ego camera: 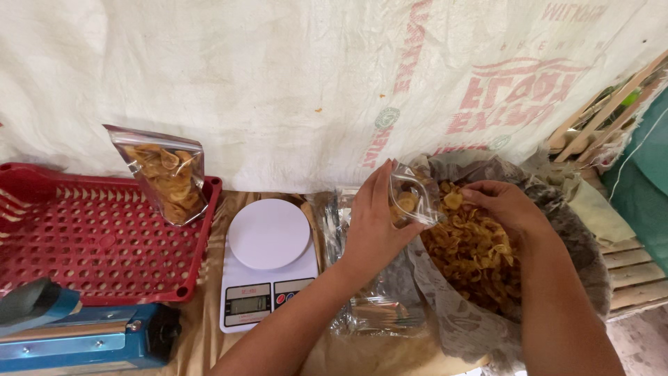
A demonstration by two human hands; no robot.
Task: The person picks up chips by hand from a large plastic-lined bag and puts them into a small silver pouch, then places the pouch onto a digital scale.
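Observation:
My left hand (pixel 374 226) grips a small clear plastic pouch (pixel 413 197) with a few yellow chips inside, held over the edge of a large sack. My right hand (pixel 502 206) pinches chips at the pouch's mouth, fingers bunched together. Below both hands the grey-lined sack (pixel 459 320) holds a heap of yellow fried chips (pixel 473 254). A stack of empty clear pouches (pixel 376 313) lies under my left forearm.
A white digital scale (pixel 268 261) stands left of my left arm. A red perforated tray (pixel 97 244) holds one filled chip pouch (pixel 168 177) leaning on its rim. A blue heat sealer (pixel 76 334) sits at the front left. White sacking hangs behind.

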